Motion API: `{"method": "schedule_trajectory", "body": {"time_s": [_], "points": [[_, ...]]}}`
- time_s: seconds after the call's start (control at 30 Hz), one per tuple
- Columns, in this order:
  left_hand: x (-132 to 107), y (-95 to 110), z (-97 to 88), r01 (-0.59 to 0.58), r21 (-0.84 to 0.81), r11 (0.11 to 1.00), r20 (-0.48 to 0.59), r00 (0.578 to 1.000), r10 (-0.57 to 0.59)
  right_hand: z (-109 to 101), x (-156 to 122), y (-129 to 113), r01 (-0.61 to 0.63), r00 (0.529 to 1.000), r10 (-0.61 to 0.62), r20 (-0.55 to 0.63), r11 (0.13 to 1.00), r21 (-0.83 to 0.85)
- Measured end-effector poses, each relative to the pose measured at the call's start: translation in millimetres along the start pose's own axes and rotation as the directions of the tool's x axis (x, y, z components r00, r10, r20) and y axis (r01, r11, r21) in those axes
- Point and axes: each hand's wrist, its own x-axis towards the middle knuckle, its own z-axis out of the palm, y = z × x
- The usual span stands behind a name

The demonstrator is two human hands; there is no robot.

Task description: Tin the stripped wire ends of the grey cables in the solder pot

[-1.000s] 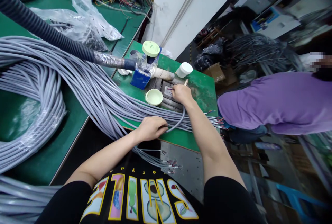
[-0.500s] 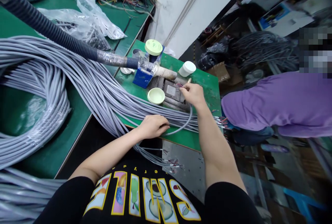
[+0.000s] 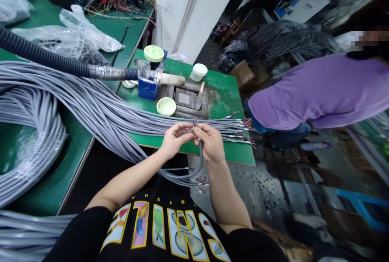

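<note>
Close in front of my chest, both hands meet at the stripped end of one grey cable (image 3: 200, 157). My right hand (image 3: 212, 140) is closed round the cable near its end, with thin coloured wires (image 3: 195, 122) sticking up above the fingers. My left hand (image 3: 175, 140) pinches at these wires from the left; the fingertips partly hide them. Behind the hands lies a thick bundle of grey cables (image 3: 136, 122), its stripped ends (image 3: 247, 126) pointing right. More cable ends (image 3: 199, 182) hang below the table edge.
A square metal solder pot (image 3: 185, 99) is set in the green table (image 3: 223, 92), with an extraction hose (image 3: 109, 73) ending over it. Around it are a pale green bowl (image 3: 166, 106), a white jar (image 3: 199, 72) and a blue box (image 3: 147, 88). A person in purple (image 3: 306, 92) is at the right.
My right hand has drawn the cable end back from the solder pot towards my body. My left hand has risen from the bundle to the wires. The view has shifted right.
</note>
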Motion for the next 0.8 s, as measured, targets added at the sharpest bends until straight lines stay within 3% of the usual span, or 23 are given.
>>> {"method": "schedule_trajectory", "body": {"time_s": [0.13, 0.27, 0.4, 0.47, 0.57, 0.63, 0.67, 0.7, 0.8], "points": [[-8.2, -6.8, 14.2, -0.050, -0.012, 0.999, -0.051, 0.997, 0.049, -3.8, -13.5, 11.2, -0.016, 0.999, 0.019, -0.047, 0.998, 0.056], [-13.5, -10.1, 17.5, -0.175, 0.124, 0.977, -0.073, 0.980, 0.185, -9.9, -18.0, 18.4, -0.049, 0.997, 0.054, -0.055, 0.995, 0.088], [-12.5, -4.5, 15.6, -0.302, 0.345, 0.889, -0.045, 0.941, 0.337, -11.2, -25.0, 23.6, -0.055, 0.995, 0.068, -0.079, 0.988, 0.147], [-10.7, 0.4, 12.0, -0.366, 0.464, 0.807, -0.032, 0.903, 0.429, -11.7, -32.9, 27.7, -0.092, 0.994, 0.100, -0.037, 0.981, 0.170], [-9.6, 3.3, 4.9, -0.536, 0.586, 0.608, 0.175, 0.816, 0.551, -13.0, -46.9, 36.9, -0.148, 0.989, 0.148, 0.020, 0.965, 0.217], [-11.5, -0.1, 1.8, -0.639, 0.575, 0.512, 0.346, 0.756, 0.556, -13.7, -54.2, 43.0, -0.146, 0.988, 0.152, -0.005, 0.955, 0.258], [-13.3, -3.0, 1.1, -0.647, 0.564, 0.513, 0.378, 0.754, 0.537, -13.8, -56.8, 45.2, -0.139, 0.988, 0.151, -0.024, 0.952, 0.272], [-15.5, -6.3, 1.0, -0.616, 0.562, 0.551, 0.354, 0.782, 0.513, -13.7, -58.6, 46.6, -0.132, 0.988, 0.149, -0.039, 0.951, 0.279], [-22.9, -15.2, 1.9, -0.316, 0.505, 0.803, 0.077, 0.944, 0.322, -11.7, -61.8, 46.9, -0.096, 0.990, 0.119, -0.073, 0.960, 0.263]]}}
